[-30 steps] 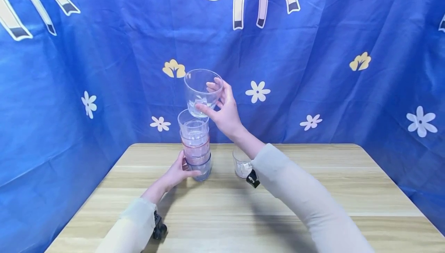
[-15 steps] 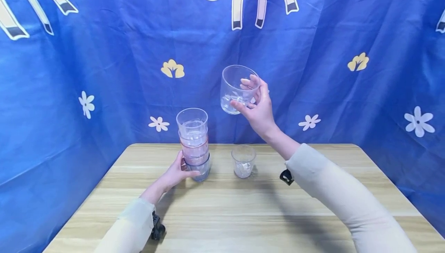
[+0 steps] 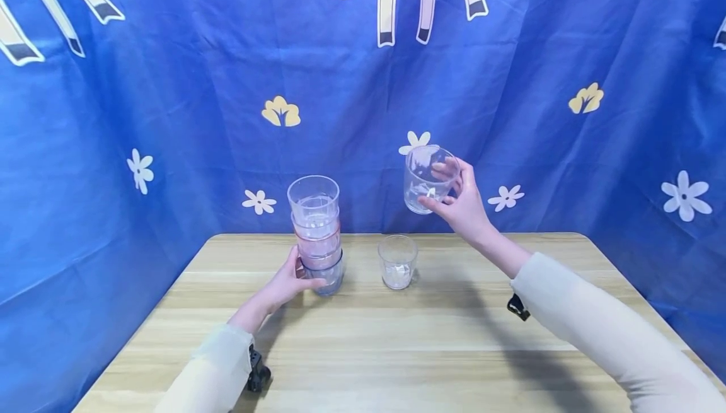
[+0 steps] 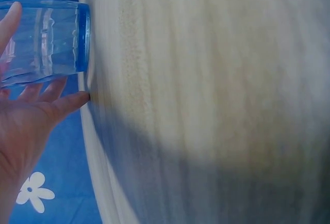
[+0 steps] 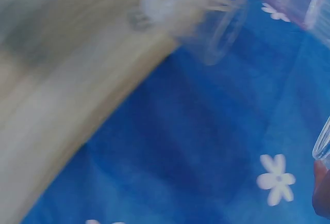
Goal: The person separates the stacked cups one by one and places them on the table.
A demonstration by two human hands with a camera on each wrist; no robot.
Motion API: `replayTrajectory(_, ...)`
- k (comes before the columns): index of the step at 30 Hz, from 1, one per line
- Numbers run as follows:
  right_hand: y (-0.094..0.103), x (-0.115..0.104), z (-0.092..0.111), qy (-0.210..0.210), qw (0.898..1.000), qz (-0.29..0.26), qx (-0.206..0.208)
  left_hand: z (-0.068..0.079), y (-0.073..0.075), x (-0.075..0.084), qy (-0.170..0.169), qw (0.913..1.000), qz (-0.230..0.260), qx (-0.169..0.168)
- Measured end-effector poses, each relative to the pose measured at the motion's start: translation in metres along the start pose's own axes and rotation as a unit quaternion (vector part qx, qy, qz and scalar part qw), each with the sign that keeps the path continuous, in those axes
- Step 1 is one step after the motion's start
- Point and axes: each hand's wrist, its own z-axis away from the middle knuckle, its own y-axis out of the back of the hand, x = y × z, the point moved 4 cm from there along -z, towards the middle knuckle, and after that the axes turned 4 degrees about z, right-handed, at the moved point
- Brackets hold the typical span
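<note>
A tall stack of nested glasses point(image 3: 317, 224) stands upright on the table, clear at the top, pinkish in the middle and bluish at the base. My left hand point(image 3: 287, 280) grips the bluish bottom glass point(image 4: 56, 41) of that stack, thumb in front and fingers behind. Up in the air to the right, my right hand point(image 3: 462, 205) holds a clear glass point(image 3: 422, 186) by its side, mouth upward and slightly tilted. Below and left of it, another clear glass point(image 3: 397, 265) stands alone on the table. In the right wrist view only a sliver of the held glass point(image 5: 324, 144) shows.
The wooden table point(image 3: 363, 350) has its far edge just behind the glasses. A blue cloth point(image 3: 510, 110) with flowers and animal legs hangs behind and at both sides. A black wrist camera point(image 3: 258, 369) sits by the left cuff.
My right hand has carried the clear glass from above the stack away to the right, then lower. The lone glass, partly covered before, shows fully. My left hand stays on the stack.
</note>
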Motion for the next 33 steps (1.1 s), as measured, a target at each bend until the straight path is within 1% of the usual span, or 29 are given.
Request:
replayTrajectory(6,0.017,0.040,0.024,-0.043,0.998,0.035,-0.017,0.001,-0.001,0.001,-0.002,1.0000,-0.002,-0.001)
replayTrajectory(12,0.025,0.069,0.047,-0.061,0.996,0.056,-0.018,0.001,-0.003,0.001,-0.008,0.9999,0.000,-0.006)
replayTrajectory(17,0.025,0.088,0.063,-0.072,0.995,0.063,-0.028,0.001,0.000,0.001,-0.019,0.9998,-0.004,0.001)
replayTrajectory(22,0.025,0.106,0.078,-0.109,0.990,0.073,-0.043,0.000,0.002,0.001,-0.018,0.9998,-0.011,0.002)
replayTrajectory(25,0.025,0.113,0.085,-0.124,0.989,0.066,-0.047,-0.001,0.001,0.001,-0.018,0.9997,-0.013,-0.001)
replayTrajectory(28,0.024,0.120,0.090,-0.140,0.986,0.070,-0.056,-0.001,0.001,0.001,-0.014,0.9998,-0.014,0.002)
replayTrajectory(33,0.020,0.127,0.094,-0.153,0.982,0.089,-0.066,0.000,0.000,0.002,-0.013,0.9998,-0.014,0.001)
